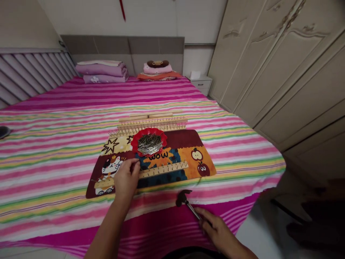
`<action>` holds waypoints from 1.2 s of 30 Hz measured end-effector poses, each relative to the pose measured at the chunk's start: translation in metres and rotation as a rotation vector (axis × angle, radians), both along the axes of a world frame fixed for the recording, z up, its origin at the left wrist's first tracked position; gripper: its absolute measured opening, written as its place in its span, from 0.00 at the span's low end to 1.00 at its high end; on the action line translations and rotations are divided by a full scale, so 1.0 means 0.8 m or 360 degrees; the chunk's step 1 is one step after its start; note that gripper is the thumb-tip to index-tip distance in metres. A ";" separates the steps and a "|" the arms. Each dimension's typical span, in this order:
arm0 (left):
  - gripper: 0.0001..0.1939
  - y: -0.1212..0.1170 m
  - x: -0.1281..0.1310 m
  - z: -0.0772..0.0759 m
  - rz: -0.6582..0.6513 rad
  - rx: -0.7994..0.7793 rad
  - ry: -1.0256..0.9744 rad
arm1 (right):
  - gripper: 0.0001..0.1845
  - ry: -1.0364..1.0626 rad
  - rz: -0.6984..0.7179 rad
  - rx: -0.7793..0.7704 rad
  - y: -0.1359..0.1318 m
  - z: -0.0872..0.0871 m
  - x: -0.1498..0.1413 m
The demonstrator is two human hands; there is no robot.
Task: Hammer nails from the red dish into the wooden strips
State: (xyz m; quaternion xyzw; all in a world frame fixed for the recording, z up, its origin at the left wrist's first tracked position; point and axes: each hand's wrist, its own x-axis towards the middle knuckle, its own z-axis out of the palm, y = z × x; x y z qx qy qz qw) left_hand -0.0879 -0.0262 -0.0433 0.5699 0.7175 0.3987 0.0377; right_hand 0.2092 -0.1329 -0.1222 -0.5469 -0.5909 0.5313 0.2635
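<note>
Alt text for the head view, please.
Left hand at a nail-studded wooden strip on a mat on a striped bed; right hand holds a hammer. Beyond the strip: a red bowl of nails, then more studded strips.

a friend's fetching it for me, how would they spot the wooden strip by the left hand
On the bed lies a patterned mat with a red scalloped bowl of nails at its far side. Between that bowl and the mat's near edge, a pale wooden strip runs past the left hand. Unlike the nail-studded strips beyond the bowl, it lies alone.
</note>
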 end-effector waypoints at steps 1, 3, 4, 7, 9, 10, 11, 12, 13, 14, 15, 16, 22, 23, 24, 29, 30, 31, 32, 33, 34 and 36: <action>0.12 0.015 -0.004 0.007 0.0003 -0.0024 0.0113 | 0.23 0.0019 -0.0030 -0.0034 0.000 -0.006 0.001; 0.12 0.047 -0.008 0.017 -0.0027 -0.0151 0.0353 | 0.24 0.0076 -0.0078 -0.0104 0.000 -0.014 0.001; 0.13 0.063 -0.008 0.019 -0.0031 -0.0244 0.0476 | 0.24 0.0109 -0.0094 -0.0136 0.000 -0.017 0.001; 0.12 0.099 -0.002 0.020 -0.0009 -0.0546 0.0776 | 0.26 0.0196 -0.0118 -0.0211 0.000 -0.023 -0.001; 0.11 0.114 0.004 0.018 0.0040 -0.0711 0.0853 | 0.27 0.0245 -0.0127 -0.0250 -0.001 -0.025 -0.001; 0.10 0.119 0.006 0.017 0.0068 -0.0772 0.0853 | 0.27 0.0267 -0.0135 -0.0270 -0.002 -0.026 -0.001; 0.10 0.122 0.008 0.017 0.0096 -0.0814 0.0833 | 0.27 0.0288 -0.0141 -0.0291 -0.003 -0.027 -0.001; 0.09 0.125 0.008 0.018 0.0113 -0.0834 0.0798 | 0.27 0.0304 -0.0141 -0.0309 -0.003 -0.028 -0.001; 0.07 0.127 0.006 0.019 0.0110 -0.0839 0.0752 | 0.27 0.0313 -0.0138 -0.0324 -0.004 -0.029 -0.001; 0.06 0.127 0.003 0.021 0.0091 -0.0834 0.0690 | 0.28 0.0316 -0.0143 -0.0332 -0.004 -0.030 -0.001; 0.04 0.126 -0.002 0.023 0.0063 -0.0830 0.0599 | 0.28 0.0316 -0.0148 -0.0340 -0.004 -0.031 -0.001; 0.05 0.124 -0.007 0.026 0.0039 -0.0809 0.0465 | 0.28 0.0316 -0.0147 -0.0348 -0.004 -0.031 -0.002; 0.11 0.079 -0.030 0.046 -0.0166 -0.0564 -0.1135 | 0.32 0.0278 -0.0175 -0.0418 0.000 -0.031 -0.002; 0.13 0.068 -0.030 0.049 -0.0212 -0.0557 -0.1339 | 0.32 0.0273 -0.0181 -0.0416 0.000 -0.031 -0.002; 0.14 0.057 -0.029 0.052 -0.0239 -0.0550 -0.1491 | 0.33 0.0269 -0.0177 -0.0410 0.001 -0.031 -0.002; 0.18 0.009 -0.020 0.050 -0.0159 -0.0508 -0.1897 | 0.34 0.0240 -0.0198 -0.0428 -0.001 -0.026 -0.004; 0.19 0.001 -0.020 0.045 -0.0143 -0.0505 -0.1931 | 0.34 0.0238 -0.0212 -0.0430 -0.002 -0.024 -0.005; 0.19 -0.007 -0.019 0.038 -0.0131 -0.0500 -0.1949 | 0.34 0.0239 -0.0224 -0.0428 -0.003 -0.022 -0.005; 0.19 -0.013 -0.019 0.029 -0.0120 -0.0493 -0.1948 | 0.34 0.0241 -0.0230 -0.0428 -0.003 -0.019 -0.006; 0.19 -0.019 -0.019 0.020 -0.0102 -0.0480 -0.1931 | 0.34 0.0240 -0.0234 -0.0430 -0.004 -0.018 -0.006; 0.19 -0.024 -0.018 0.011 -0.0080 -0.0456 -0.1901 | 0.34 0.0238 -0.0239 -0.0430 -0.004 -0.016 -0.006; 0.20 -0.030 -0.017 -0.008 -0.0044 -0.0387 -0.1811 | 0.33 0.0243 -0.0240 -0.0425 -0.004 -0.014 -0.006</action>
